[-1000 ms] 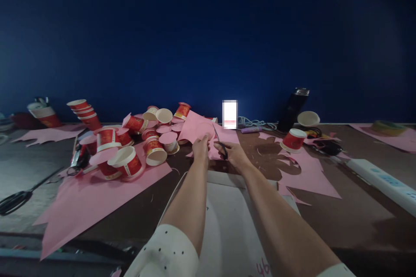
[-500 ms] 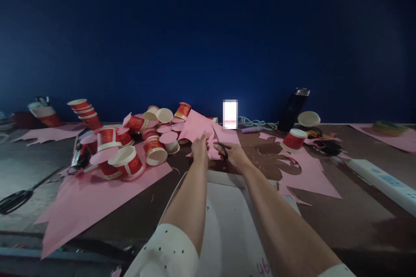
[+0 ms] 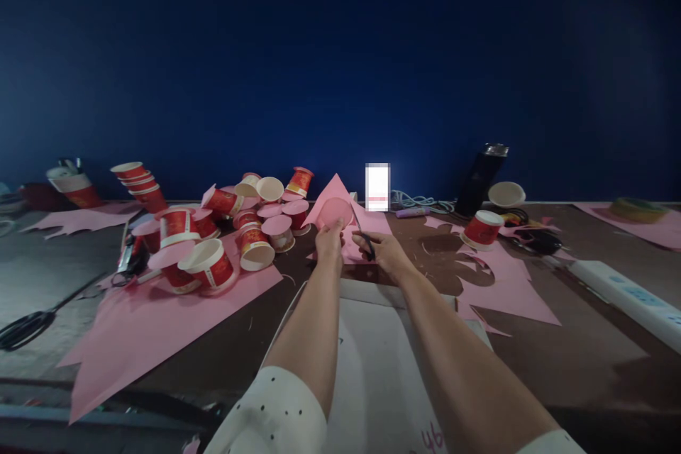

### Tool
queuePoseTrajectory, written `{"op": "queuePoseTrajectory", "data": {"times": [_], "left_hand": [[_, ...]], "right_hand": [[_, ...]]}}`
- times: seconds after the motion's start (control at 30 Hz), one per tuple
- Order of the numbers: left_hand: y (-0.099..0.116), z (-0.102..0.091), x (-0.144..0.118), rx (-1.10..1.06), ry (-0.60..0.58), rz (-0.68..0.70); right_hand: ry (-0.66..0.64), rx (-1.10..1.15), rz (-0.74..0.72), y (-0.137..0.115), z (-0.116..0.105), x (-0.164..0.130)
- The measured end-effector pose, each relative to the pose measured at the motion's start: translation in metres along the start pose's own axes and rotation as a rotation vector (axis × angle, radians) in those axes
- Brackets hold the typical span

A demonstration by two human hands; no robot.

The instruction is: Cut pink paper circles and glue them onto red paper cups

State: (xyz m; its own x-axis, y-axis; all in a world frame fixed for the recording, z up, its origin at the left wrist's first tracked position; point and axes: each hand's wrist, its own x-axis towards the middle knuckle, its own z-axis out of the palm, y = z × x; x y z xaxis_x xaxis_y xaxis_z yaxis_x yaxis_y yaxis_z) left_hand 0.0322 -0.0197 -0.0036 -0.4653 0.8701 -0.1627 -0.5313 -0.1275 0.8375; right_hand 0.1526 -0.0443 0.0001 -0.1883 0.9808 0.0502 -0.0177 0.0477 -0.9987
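Observation:
My left hand (image 3: 330, 245) is closed on the lower edge of a piece of pink paper (image 3: 330, 191), which stands tilted up and shows a rounded outline in its middle. In my right hand (image 3: 387, 252) is a pair of dark-handled scissors (image 3: 368, 247), the blades pointing up and left beside the paper's right edge. Whether the blades touch the paper I cannot tell. Another pink sheet (image 3: 379, 221) lies on the table behind the scissors. Red paper cups (image 3: 256, 248), several topped with pink discs, are heaped left of my left hand.
To the right, a red cup (image 3: 482, 230) stands upside down near cut pink scraps (image 3: 513, 287). A black bottle (image 3: 477, 184) leans by the blue wall. A white power strip (image 3: 628, 298) lies far right, and a purple marker (image 3: 412, 213) lies behind my hands.
The pink paper in my left hand has turned, so its peak points up and the rounded outline shows. My right hand with the scissors has shifted slightly right.

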Motion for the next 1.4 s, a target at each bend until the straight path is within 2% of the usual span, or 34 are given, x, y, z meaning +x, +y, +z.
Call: {"op": "queuePoseTrajectory", "data": {"times": [0.43, 1.4], "left_hand": [[0.006, -0.001, -0.005, 0.018, -0.021, -0.041], [0.0, -0.003, 0.003, 0.033, -0.03, 0.031]], "right_hand": [[0.008, -0.072, 0.004, -0.014, -0.001, -0.007], [0.021, -0.125, -0.002, -0.018, 0.001, -0.012]]}}
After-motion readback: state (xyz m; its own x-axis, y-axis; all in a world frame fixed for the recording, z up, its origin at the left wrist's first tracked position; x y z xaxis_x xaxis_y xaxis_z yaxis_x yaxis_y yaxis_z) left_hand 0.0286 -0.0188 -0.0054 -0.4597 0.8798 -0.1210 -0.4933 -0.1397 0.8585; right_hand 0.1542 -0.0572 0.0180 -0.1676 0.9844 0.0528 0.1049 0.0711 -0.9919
